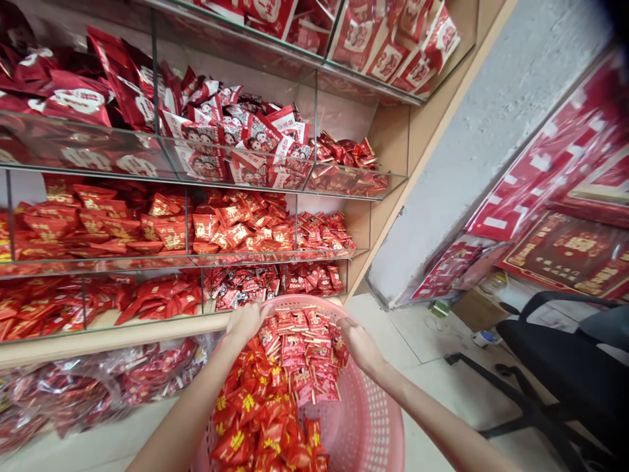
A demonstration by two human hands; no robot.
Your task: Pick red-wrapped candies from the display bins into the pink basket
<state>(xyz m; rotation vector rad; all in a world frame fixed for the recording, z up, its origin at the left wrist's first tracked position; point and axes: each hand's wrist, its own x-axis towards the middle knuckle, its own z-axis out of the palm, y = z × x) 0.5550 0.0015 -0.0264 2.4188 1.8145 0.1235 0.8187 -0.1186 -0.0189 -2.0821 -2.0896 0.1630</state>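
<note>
Below me is a pink plastic basket (378,406) with a perforated wall. My left hand (244,326) is closed over its upper left rim. On the opposite side, my right hand (360,342) grips the right rim, its fingertips on the inside beside the packets. Red packets with yellow characters (268,419) fill the left and near part of the basket. Smaller red and pink packets (307,354) lie in rows at the far side between my hands. Part of the basket's pink floor shows at lower right.
A wooden shelf unit (386,196) with clear-fronted compartments of red packets rises ahead. Clear plastic bags of packets (113,380) lie beneath it. A black wheeled chair (560,354) and a cardboard box (479,305) stand at right, beside a grey wall (457,151).
</note>
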